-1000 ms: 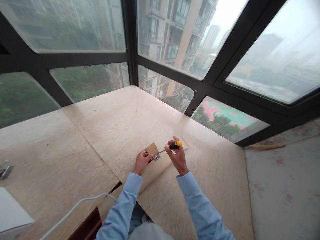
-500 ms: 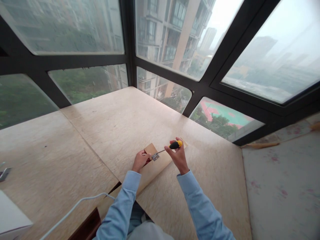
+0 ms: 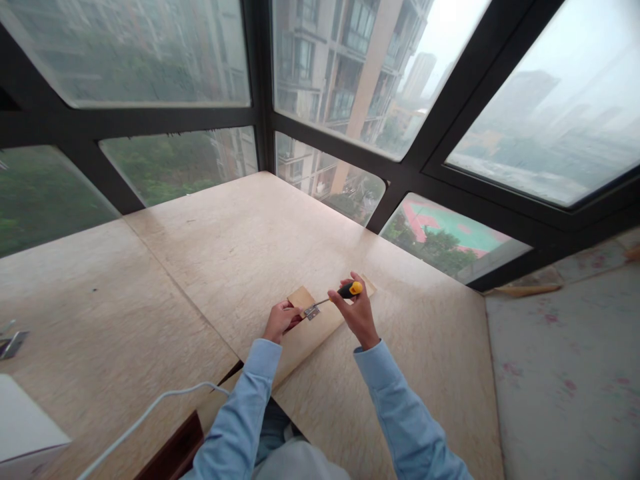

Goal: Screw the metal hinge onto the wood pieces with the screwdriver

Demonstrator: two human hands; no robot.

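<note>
My right hand (image 3: 359,315) is closed around the black-and-yellow handle of a screwdriver (image 3: 346,291). Its shaft slants down to the left, with the tip at a small metal hinge (image 3: 313,313). The hinge lies where a small wooden block (image 3: 299,295) meets a long pale wooden board (image 3: 305,343). My left hand (image 3: 278,323) grips the block's near left side, its thumb close to the hinge. Part of those fingers is hidden behind the wood, and any screw under the tip is too small to make out.
Beneath the work is a marbled beige surface (image 3: 165,287) with a seam. A white cable (image 3: 160,399) runs at lower left, near a white box (image 3: 27,427) and a small metal piece (image 3: 13,345). Dark-framed windows (image 3: 260,80) enclose the far sides.
The screwdriver handle has turned and tilted slightly in my right hand. Both hands stay almost where they were, and the view has shifted a little.
</note>
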